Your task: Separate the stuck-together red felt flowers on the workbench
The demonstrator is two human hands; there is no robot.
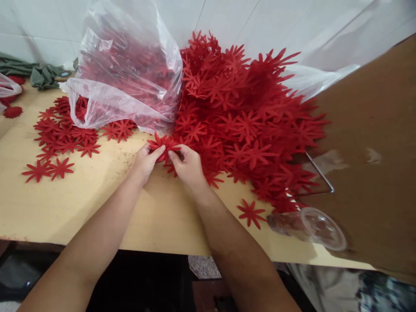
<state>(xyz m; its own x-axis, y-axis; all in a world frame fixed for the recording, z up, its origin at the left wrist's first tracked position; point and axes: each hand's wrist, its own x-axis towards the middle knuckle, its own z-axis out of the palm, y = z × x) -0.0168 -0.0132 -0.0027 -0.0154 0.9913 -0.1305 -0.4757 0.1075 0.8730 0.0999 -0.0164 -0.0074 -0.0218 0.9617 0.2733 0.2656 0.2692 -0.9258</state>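
Your left hand (145, 161) and right hand (186, 165) met on one red flower cutout (163, 145) at the near edge of the big pile (247, 117), just above the desk (97, 203). Fingers of both pinched it from opposite sides, both hands equally near. Cutout sat between the fingertips, flat, thin, felt-like, with narrow radiating petals. The plastic bag (126, 73) was crinkly and clear.

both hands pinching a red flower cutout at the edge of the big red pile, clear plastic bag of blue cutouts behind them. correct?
Not quite. The head view shows the clear plastic bag holds red cutouts, not blue. The rest stands: the left hand and right hand pinch a red flower cutout at the edge of the big red pile, with the bag behind them.
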